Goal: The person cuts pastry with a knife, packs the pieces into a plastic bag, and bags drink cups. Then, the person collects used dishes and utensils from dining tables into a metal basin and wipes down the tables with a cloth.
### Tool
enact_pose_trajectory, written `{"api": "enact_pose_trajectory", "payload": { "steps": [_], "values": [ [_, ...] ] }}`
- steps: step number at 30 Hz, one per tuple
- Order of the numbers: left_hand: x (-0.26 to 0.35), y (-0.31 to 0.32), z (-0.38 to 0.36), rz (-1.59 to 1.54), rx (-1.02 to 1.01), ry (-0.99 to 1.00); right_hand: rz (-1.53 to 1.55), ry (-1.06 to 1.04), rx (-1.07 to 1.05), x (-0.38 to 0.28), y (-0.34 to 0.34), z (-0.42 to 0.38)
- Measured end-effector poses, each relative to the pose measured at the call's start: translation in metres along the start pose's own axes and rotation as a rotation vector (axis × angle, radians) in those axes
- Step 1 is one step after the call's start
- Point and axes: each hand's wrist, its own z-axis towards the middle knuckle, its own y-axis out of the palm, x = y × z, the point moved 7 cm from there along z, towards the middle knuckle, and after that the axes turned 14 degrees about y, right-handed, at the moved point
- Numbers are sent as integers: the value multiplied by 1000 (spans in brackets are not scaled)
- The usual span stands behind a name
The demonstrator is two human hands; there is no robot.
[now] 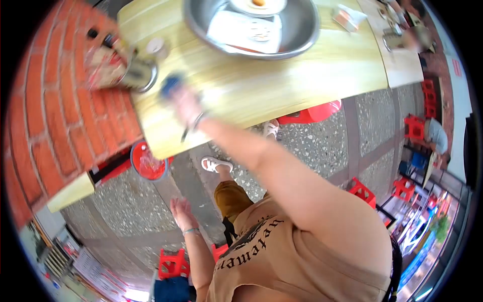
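My right hand (185, 105) is stretched out over the left end of the pale wooden table (226, 95), blurred by motion. It presses on a bunched dark blue cloth (172, 85), whose exact form is smeared. My left hand (183, 214) hangs low beside my body, over the floor, holding nothing, with its fingers apart. Beyond my right arm stands a large metal basin (302, 40) on the table. In the basin are a white plate (266, 11) with a small orange-brown bit on it and a white sheet or dish (236, 32).
A metal container (143, 75) and a white paper roll (157, 48) stand by the brick wall (50, 100). A tissue pack (348, 18) lies at the table's far right. Below the table are a red-lined bin (149, 161) and a red stool (314, 113). More red stools (173, 262) stand behind.
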Motion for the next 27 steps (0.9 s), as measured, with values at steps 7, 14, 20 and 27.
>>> {"api": "enact_pose_trajectory", "payload": {
  "steps": [7,14,20,27],
  "values": [
    [155,194,-45,257,-98,774,298,-347,-63,-22,-53,-77],
    [145,338,-79,264,-369,671,104,165,121,322,-243,-51],
    [156,454,-76,46,-386,423,-309,726,222,615,-387,-120],
    [131,499,33,1,-339,190,-402,1034,266,660,-416,-129]
  ]
}}
